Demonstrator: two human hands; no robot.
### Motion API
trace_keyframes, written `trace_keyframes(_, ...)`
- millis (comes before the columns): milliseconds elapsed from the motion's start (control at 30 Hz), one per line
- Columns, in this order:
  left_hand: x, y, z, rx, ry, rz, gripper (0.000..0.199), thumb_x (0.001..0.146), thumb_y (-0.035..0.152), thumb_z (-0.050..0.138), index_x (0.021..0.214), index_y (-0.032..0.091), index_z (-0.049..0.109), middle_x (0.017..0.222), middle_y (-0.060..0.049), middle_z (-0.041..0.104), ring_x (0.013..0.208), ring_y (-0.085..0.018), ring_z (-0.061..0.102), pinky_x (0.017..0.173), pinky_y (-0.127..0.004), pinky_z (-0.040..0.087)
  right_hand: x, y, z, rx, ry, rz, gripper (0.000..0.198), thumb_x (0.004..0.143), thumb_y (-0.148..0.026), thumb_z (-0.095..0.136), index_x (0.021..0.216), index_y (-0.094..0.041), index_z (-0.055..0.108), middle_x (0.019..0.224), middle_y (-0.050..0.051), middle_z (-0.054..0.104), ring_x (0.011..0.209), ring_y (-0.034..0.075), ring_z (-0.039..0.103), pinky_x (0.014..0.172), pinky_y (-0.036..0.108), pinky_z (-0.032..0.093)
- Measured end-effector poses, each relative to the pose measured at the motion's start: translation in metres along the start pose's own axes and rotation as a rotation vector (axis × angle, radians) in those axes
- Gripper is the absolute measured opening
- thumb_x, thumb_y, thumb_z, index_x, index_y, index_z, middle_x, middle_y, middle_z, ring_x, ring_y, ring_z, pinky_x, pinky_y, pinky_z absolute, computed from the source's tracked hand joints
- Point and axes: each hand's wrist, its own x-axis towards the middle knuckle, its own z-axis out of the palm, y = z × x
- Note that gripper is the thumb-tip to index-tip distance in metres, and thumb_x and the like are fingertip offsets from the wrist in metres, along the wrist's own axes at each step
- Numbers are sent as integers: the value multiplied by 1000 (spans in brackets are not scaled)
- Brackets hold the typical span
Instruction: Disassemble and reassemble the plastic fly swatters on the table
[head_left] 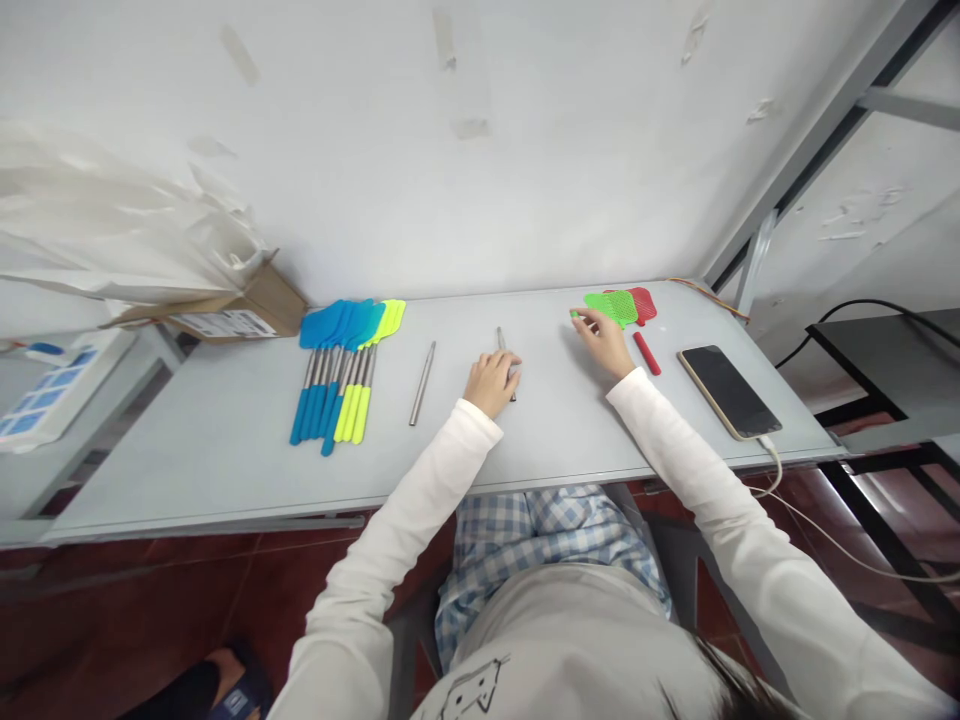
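My left hand (493, 384) lies over a thin metal rod (501, 340) on the table, its fingers closed about the middle of it. Both rod ends show beyond the hand. My right hand (602, 341) pinches a small green piece, probably a handle, mostly hidden by the fingers. Just beyond that hand lie a green fly swatter head (616, 306) and a red fly swatter head (643, 304), partly overlapping. A red handle (646, 353) rests to the right of my right hand. Another metal rod (422, 385) lies left of my left hand.
Several blue fly swatters (321, 405) and yellow fly swatters (356, 410) lie in a row on the grey table (225, 430). A phone (730, 391) with a cable is at the right. A cardboard box (262, 305) stands back left, against the white wall.
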Motion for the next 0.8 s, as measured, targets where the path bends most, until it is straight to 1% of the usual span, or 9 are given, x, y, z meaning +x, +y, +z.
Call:
trace_keyframes(100, -11, -14, -10, 146, 20, 28, 23, 91, 18, 46, 106, 20, 62, 112, -12, 64, 104, -27, 55, 97, -41, 42, -6, 14, -19, -337, 86, -5, 22, 83, -28, 60, 102, -22, 69, 90, 7, 62, 82, 22, 55, 85, 39, 46)
trace_keyframes(167, -20, -23, -18, 202, 35, 14, 26, 89, 15, 43, 105, 20, 63, 110, -12, 64, 102, -28, 55, 96, -41, 43, -12, 23, -28, -518, 76, 16, 28, 84, -26, 56, 109, -20, 67, 99, 12, 61, 88, 26, 58, 85, 42, 48)
trace_keyframes(267, -33, -36, -30, 270, 57, -33, 32, 85, 10, 43, 108, 19, 63, 112, -12, 64, 103, -29, 56, 95, -43, 43, -17, 34, -35, -672, 23, 2, 34, 86, -26, 50, 115, -17, 66, 107, 17, 58, 93, 30, 59, 84, 45, 49)
trace_keyframes(333, -40, -44, -37, 315, 119, -103, 39, 81, 8, 44, 115, 18, 61, 125, -15, 59, 109, -31, 55, 97, -45, 42, -17, 38, -39, -715, 13, -34, 37, 87, -25, 47, 118, -14, 64, 110, 19, 56, 97, 32, 59, 85, 47, 49)
trace_keyframes(400, -47, -50, -43, 360, 200, -219, 46, 79, 8, 47, 124, 15, 57, 140, -18, 47, 116, -35, 51, 98, -48, 40, -16, 40, -42, -735, 24, -66, 39, 86, -22, 45, 121, -12, 62, 113, 22, 54, 102, 34, 57, 90, 50, 48)
trace_keyframes(467, -54, -53, -46, 384, 251, -349, 49, 80, 12, 48, 129, 12, 54, 145, -22, 40, 119, -39, 49, 97, -52, 40, -15, 41, -45, -741, 30, -79, 39, 85, -19, 46, 120, -9, 61, 114, 23, 52, 106, 35, 55, 94, 52, 46)
trace_keyframes(533, -59, -55, -47, 381, 267, -446, 46, 84, 19, 48, 128, 9, 54, 139, -25, 44, 118, -41, 49, 96, -53, 40, -14, 42, -47, -736, 33, -83, 37, 83, -18, 48, 116, -9, 62, 113, 23, 51, 108, 35, 54, 97, 52, 44)
trace_keyframes(633, -65, -60, -47, 366, 274, -496, 42, 88, 28, 47, 123, 7, 55, 125, -26, 51, 114, -40, 51, 96, -52, 42, -16, 41, -48, -713, 50, -98, 31, 83, -18, 47, 108, -11, 64, 111, 21, 50, 108, 34, 53, 98, 52, 44)
trace_keyframes(800, -61, -77, -50, 326, 332, -501, 33, 87, 21, 45, 116, 9, 55, 112, -22, 54, 109, -36, 54, 98, -52, 42, -20, 36, -45, -668, 94, -122, 27, 87, -20, 42, 99, -14, 65, 107, 19, 50, 103, 31, 54, 96, 49, 45)
